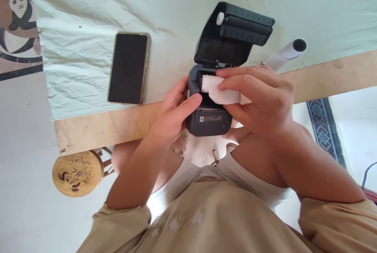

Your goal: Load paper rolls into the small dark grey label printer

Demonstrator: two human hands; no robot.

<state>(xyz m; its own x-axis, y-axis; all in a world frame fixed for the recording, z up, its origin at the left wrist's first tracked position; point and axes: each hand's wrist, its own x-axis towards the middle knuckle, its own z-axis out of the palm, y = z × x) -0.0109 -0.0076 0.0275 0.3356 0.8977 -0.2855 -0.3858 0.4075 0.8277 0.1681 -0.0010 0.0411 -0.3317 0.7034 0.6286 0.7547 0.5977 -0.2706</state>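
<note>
A small black portable printer is held at the table's near edge, its lid swung up and away from me. My left hand grips the printer's left side, thumb on the rim of the paper bay. A white paper roll sits partly inside the bay, with a loose flap of paper lifting to the right. My right hand is closed on that roll, fingers over its right end. The fingers hide part of the roll and the bay's right side.
A phone with a dark screen lies left on the pale cloth. Behind my right hand lies a white tube-like roll with a dark core. A round wooden stool stands below the table's wooden edge.
</note>
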